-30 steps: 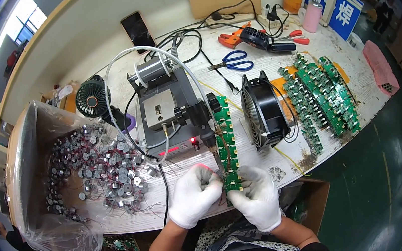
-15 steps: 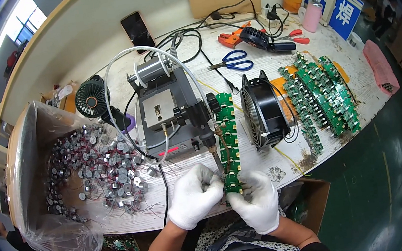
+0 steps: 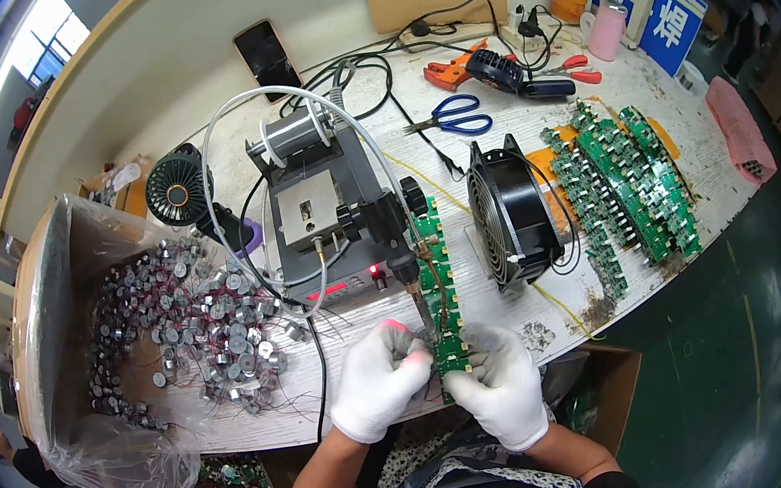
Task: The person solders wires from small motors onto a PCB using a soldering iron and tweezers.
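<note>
While both gloved hands meet at the lower middle of the frame, they hold the near end of a long green circuit board strip that runs up the frame from the fingers toward the grey soldering machine. The left hand is curled, its fingertips pinching the strip's left edge where a small part sits; the right hand grasps the strip's lower right corner from beside and below. The two hands almost touch each other across the strip. The soldering iron tip, hanging from the machine's black arm, stands just above the strip, close over the left hand's fingers; whether it touches the board cannot be told.

Left of the machine, a clear plastic bag lies open in a box and holds a heap of small round metal parts with thin red wires. A small black desk fan sits at the upper left of the machine. Right of the strip stands a larger black square fan, upright on the white table. Further right, stacks of more green circuit boards lie in rows. Toward the upper middle lie blue-handled scissors, orange pliers and a dark phone leaning at the wall.
</note>
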The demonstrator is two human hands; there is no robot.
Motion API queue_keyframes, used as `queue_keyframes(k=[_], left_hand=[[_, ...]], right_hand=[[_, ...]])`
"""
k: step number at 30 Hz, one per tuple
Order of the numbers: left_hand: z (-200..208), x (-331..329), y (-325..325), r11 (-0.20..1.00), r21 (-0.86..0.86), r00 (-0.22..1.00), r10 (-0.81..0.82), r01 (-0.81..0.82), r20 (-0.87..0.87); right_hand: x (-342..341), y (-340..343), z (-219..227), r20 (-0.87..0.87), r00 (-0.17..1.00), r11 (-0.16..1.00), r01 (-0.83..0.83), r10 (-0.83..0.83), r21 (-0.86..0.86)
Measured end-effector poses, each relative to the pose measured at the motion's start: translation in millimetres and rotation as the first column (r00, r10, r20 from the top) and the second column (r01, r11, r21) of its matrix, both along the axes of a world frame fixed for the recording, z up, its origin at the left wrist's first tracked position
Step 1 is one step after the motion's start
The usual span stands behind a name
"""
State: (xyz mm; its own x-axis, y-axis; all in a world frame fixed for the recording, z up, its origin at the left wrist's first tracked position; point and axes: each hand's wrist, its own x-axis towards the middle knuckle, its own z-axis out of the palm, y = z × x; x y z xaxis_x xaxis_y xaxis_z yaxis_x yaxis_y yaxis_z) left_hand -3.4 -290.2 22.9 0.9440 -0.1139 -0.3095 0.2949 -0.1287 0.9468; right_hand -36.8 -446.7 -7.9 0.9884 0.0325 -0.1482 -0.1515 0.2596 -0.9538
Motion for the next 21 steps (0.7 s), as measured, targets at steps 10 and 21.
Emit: queue_keyframes(k=[10, 21], left_hand=[[-7.5, -3.1, 0.3, 0.99, -0.136, 0.998, 0.034, -0.04, -0.046], [-5.9, -1.5, -1.9, 0.998, -0.039, 0.999, 0.045, -0.045, -0.004]], right_hand=[[-0.1, 0.3, 6.2, -0.044, 0.999, 0.989, 0.021, -0.015, 0.149], [1.0, -0.7, -0.6, 0.009, 1.0, 0.998, 0.013, -0.014, 0.06]])
